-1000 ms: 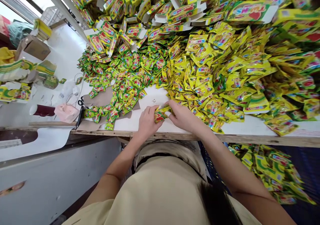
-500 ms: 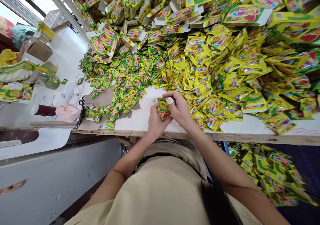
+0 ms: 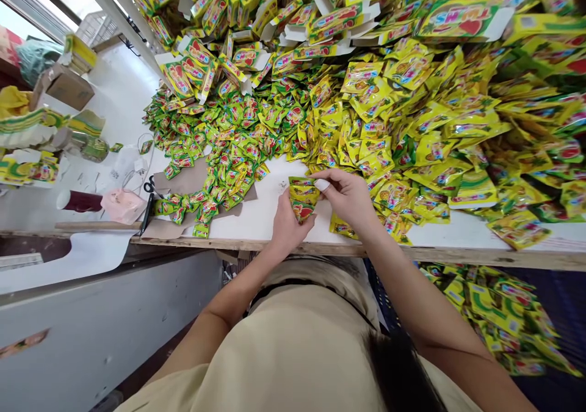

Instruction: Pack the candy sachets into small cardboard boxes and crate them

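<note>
A small stack of green and yellow packets [image 3: 303, 199] with red fruit prints is held upright over the table's front edge. My left hand [image 3: 291, 223] is wrapped round its left side and bottom. At the upper right corner of the stack, my right hand [image 3: 348, 199] has thumb and forefinger pinched together; whether they grip the packets there is hard to tell. Behind both hands lies a large heap of yellow packets [image 3: 370, 125], and to its left a heap of small green packets [image 3: 238, 155].
Open yellow boxes [image 3: 334, 24] are piled at the back. To the left are scissors [image 3: 149, 186], a pink bag [image 3: 121, 206], a dark red cup [image 3: 81, 201] and a cardboard box [image 3: 68, 86]. A blue crate of packets [image 3: 494, 314] stands below the table's right side.
My right hand has moved right, from over the stack to its upper right corner, uncovering more of the packets. My left hand has stayed nearly in place.
</note>
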A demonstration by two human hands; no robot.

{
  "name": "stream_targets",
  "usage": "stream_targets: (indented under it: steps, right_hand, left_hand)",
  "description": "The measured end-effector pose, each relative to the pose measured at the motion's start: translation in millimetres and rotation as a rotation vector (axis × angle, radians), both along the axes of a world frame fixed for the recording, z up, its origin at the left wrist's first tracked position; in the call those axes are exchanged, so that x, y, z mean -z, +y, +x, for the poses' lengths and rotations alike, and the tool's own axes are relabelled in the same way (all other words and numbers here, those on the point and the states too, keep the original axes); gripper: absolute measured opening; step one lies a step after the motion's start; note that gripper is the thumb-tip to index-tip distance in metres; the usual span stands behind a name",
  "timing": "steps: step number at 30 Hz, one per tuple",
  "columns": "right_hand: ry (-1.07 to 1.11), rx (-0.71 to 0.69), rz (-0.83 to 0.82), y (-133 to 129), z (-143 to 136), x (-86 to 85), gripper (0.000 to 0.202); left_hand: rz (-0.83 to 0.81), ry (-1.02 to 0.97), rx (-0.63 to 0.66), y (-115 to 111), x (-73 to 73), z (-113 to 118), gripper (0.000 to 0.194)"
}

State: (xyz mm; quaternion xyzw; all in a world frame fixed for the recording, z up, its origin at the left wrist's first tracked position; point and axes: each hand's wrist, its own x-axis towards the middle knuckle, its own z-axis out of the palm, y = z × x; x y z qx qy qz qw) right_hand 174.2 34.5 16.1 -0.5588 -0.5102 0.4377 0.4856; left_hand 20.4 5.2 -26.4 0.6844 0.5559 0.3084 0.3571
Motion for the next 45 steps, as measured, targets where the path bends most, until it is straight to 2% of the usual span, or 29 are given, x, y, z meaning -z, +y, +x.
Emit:
stream_targets:
  steps: [4, 10, 16, 21, 24, 27, 29, 31, 34, 36, 40, 42, 45]
  right_hand:
    - [-0.003, -0.006, 0.011, -2.0, -4.0, 0.3, 0.018]
    - [-0.117, 0.056, 0.141, -2.9, -7.2, 12.1, 0.019]
    - [-0.258, -0.001, 0.186, -10.0, -6.7, 17.2, 0.020]
    - [-0.513, -0.108, 0.161, -16.1, 6.7, 12.5, 0.020]
    - [-0.491, -0.177, 0.181, -14.9, 12.0, 5.0, 0.023]
    - [-0.459, -0.129, 0.245, -13.9, 9.4, -1.6, 0.026]
    - [-0.533, -0.146, 0.276, -14.3, 5.6, -2.8, 0.025]
    - [-0.624, -0.239, 0.284, -14.9, 3.0, -1.2, 0.030]
    - [-0.655, -0.313, 0.289, -15.0, 3.3, 2.1, 0.037]
    - [-0.638, -0.362, 0.296, -14.8, 4.6, 2.0, 0.039]
    - [-0.609, -0.490, 0.298, -14.7, 6.2, -3.9, 0.038]
    - [-0.553, -0.418, 0.299, -14.8, 7.9, -6.2, 0.038]
    - [-0.542, -0.222, 0.273, -14.8, 12.6, -5.5, 0.035]
  left_hand:
    - [-0.083, -0.001, -0.006, 0.7, -2.0, 0.3, 0.083]
    - [-0.136, -0.056, 0.017, -0.1, -6.0, -1.3, 0.083]
    - [-0.145, -0.163, -0.019, -2.5, -3.0, -4.4, 0.084]
    - [-0.071, -0.186, -0.073, -3.6, -2.4, -5.2, 0.081]
    - [-0.063, -0.163, -0.072, -5.0, -4.5, -4.6, 0.083]
    - [-0.059, -0.160, -0.078, -7.1, -6.2, -3.9, 0.088]
    - [-0.109, -0.219, -0.071, -7.9, -6.0, -4.0, 0.091]
    - [-0.217, -0.359, -0.045, -7.6, -5.3, -5.4, 0.087]
    - [-0.391, -0.576, 0.024, -5.4, -5.4, -8.8, 0.061]
    - [-0.449, -0.636, 0.058, -4.3, -7.0, -10.4, 0.051]
    - [-0.487, -0.677, 0.061, -4.9, -9.3, -9.3, 0.052]
    - [-0.503, -0.693, 0.042, -5.7, -8.7, -7.9, 0.052]
    - [-0.511, -0.719, 0.034, -6.3, -6.9, -6.9, 0.052]
